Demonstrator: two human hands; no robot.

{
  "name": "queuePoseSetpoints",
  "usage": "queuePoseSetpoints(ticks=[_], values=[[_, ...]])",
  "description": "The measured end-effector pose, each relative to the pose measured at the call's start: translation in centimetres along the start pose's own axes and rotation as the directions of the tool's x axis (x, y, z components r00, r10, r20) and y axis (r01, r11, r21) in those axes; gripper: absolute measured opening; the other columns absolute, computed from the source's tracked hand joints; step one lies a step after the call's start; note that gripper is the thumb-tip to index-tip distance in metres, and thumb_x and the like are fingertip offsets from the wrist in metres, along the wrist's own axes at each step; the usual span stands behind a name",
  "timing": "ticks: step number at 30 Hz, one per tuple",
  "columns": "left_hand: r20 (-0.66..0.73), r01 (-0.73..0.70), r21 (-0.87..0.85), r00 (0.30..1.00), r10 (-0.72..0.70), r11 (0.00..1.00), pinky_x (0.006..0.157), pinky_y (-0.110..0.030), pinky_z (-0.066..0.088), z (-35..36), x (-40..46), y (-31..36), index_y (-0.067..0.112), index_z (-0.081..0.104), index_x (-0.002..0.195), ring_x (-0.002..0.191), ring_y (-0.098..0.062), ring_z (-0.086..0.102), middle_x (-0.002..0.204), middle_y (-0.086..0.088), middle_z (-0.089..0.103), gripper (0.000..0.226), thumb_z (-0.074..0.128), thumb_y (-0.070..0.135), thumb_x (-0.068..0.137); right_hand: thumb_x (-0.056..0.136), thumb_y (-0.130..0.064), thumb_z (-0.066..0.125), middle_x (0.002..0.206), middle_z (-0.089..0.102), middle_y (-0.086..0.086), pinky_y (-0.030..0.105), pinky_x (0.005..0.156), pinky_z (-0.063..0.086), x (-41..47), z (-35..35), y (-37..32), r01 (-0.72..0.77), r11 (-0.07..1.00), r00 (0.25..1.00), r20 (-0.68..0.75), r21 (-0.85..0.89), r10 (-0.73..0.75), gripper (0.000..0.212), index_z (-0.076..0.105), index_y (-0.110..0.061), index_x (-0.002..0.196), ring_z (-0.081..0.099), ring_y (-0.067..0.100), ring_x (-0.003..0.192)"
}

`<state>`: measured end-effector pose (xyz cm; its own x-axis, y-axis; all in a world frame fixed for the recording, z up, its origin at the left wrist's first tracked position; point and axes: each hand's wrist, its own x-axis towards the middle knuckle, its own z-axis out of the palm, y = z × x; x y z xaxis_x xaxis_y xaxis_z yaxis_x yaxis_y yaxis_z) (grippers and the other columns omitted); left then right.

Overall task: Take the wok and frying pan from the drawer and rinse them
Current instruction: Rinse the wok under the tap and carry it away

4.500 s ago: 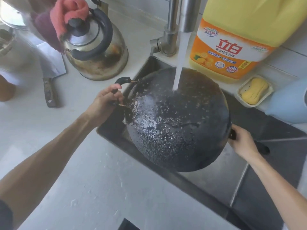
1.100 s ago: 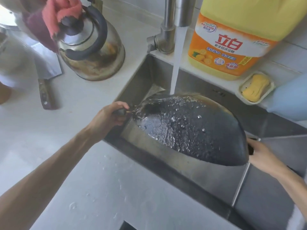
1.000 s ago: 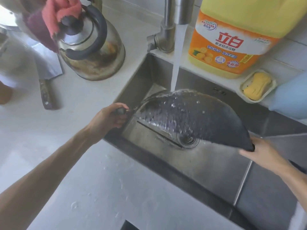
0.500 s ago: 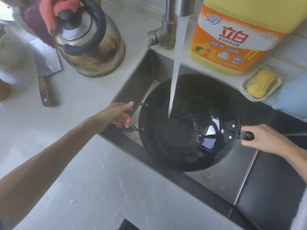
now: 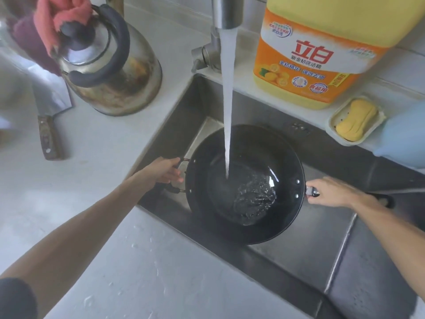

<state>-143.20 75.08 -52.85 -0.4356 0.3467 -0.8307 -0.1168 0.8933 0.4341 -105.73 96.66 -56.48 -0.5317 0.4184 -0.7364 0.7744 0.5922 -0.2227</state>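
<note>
A black wok (image 5: 282, 155) sits mouth-up low in the steel sink (image 5: 179, 120), under the running tap (image 5: 226, 12). The water stream lands inside it and pools toward its right side. My left hand (image 5: 161, 172) holds the small loop handle on the wok's left rim. My right hand (image 5: 333, 192) grips the long handle on the right, whose dark end sticks out past my wrist. No frying pan is in view.
A steel kettle (image 5: 110, 63) with a pink cloth on it stands left of the sink, a cleaver (image 5: 48, 125) beside it. A big yellow detergent jug (image 5: 322, 51) and a soap dish (image 5: 356, 120) stand behind the sink. White counter lies in front.
The wok was bottom-up under the stream, then it was flipped mouth-up. Since half a second ago it has dropped lower into the sink and water is collecting inside.
</note>
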Motion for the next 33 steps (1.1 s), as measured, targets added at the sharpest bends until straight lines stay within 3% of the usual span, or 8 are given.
queuePoseSetpoints(ticks=[6,9,12,15,21,24,29,33], values=[[0.051,-0.022,0.04,0.998,0.02,0.999,0.065,-0.024,0.049,-0.3,-0.2,1.1,0.006,0.05,0.115,0.061,-0.011,0.067,0.069,-0.001,0.072,0.031,0.04,0.031,0.099,0.069,-0.031,0.056,0.066,0.057,0.003,0.028,0.055,0.036,0.6,0.9,0.0,-0.026,0.998,0.999,0.02,0.066,0.025,0.016,0.053,-0.016,0.073,0.055,0.02,0.065],[-0.014,-0.228,0.058,0.973,0.229,0.972,0.063,-0.025,0.044,-0.9,-0.8,2.9,0.002,0.039,0.136,0.074,-0.015,0.061,0.093,-0.007,0.067,0.044,0.046,0.021,0.097,0.068,-0.033,0.051,0.072,0.062,0.002,0.028,0.057,0.041,0.2,1.5,0.1,-0.016,0.999,1.0,0.009,0.052,0.015,0.019,0.053,-0.018,0.081,0.058,0.019,0.068],[-0.164,-0.638,0.077,0.75,0.641,0.766,0.071,-0.028,0.05,-2.6,-2.1,6.7,0.02,0.05,0.13,0.084,-0.016,0.064,0.094,0.003,0.068,0.044,0.057,0.032,0.088,0.075,-0.035,0.054,0.079,0.065,-0.006,0.03,0.061,0.044,-1.0,1.6,-0.2,-0.019,1.0,0.997,-0.077,-0.013,0.018,0.024,0.056,-0.032,0.099,0.061,0.018,0.073],[-0.249,-0.801,0.138,0.542,0.803,0.583,0.073,-0.022,0.052,-3.4,-2.8,10.8,0.04,0.051,0.122,0.083,-0.01,0.065,0.094,0.006,0.068,0.036,0.061,0.036,0.088,0.08,-0.037,0.064,0.104,0.063,-0.018,0.025,0.069,0.047,-2.1,1.9,-0.1,0.008,1.0,0.99,-0.141,-0.022,-0.011,0.041,0.049,-0.045,0.118,0.063,0.011,0.09],[-0.285,-0.828,0.274,0.416,0.863,0.489,0.07,-0.009,0.044,-2.1,-0.7,13.5,0.023,0.067,0.115,0.077,0.006,0.059,0.099,0.005,0.069,0.026,0.061,0.026,0.09,0.082,-0.031,0.068,0.13,0.053,-0.025,0.021,0.079,0.046,-3.1,2.6,1.7,0.017,1.0,0.989,-0.144,0.01,-0.015,0.056,0.042,-0.047,0.129,0.059,0.004,0.11],[-0.341,-0.833,0.337,0.327,0.882,0.439,0.071,-0.006,0.044,-1.7,-0.3,14.1,0.012,0.071,0.108,0.084,-0.008,0.063,0.103,-0.007,0.071,0.022,0.059,0.015,0.09,0.082,-0.028,0.07,0.13,0.056,-0.017,0.024,0.086,0.046,-3.1,2.8,1.9,0.021,0.997,0.993,-0.114,0.071,-0.013,0.054,0.048,-0.04,0.129,0.059,0.009,0.113],[-0.343,-0.826,0.33,0.346,0.873,0.457,0.084,-0.035,0.052,0.5,-0.7,15.1,0.015,0.068,0.116,0.088,-0.023,0.065,0.101,-0.01,0.068,0.027,0.056,0.023,0.093,0.081,-0.02,0.071,0.125,0.059,-0.013,0.021,0.091,0.038,-3.4,3.3,2.0,0.066,0.982,0.989,-0.143,0.175,-0.041,0.051,0.053,-0.033,0.127,0.055,0.007,0.113],[-0.241,-0.848,0.262,0.404,0.882,0.46,0.081,-0.034,0.052,0.0,-2.0,12.9,0.025,0.058,0.127,0.084,-0.012,0.059,0.097,0.002,0.063,0.036,0.056,0.026,0.091,0.082,-0.02,0.07,0.109,0.057,-0.021,0.006,0.077,0.035,-4.1,2.6,1.3,0.099,0.977,0.984,-0.161,0.189,-0.069,0.045,0.053,-0.033,0.121,0.056,0.002,0.099]])
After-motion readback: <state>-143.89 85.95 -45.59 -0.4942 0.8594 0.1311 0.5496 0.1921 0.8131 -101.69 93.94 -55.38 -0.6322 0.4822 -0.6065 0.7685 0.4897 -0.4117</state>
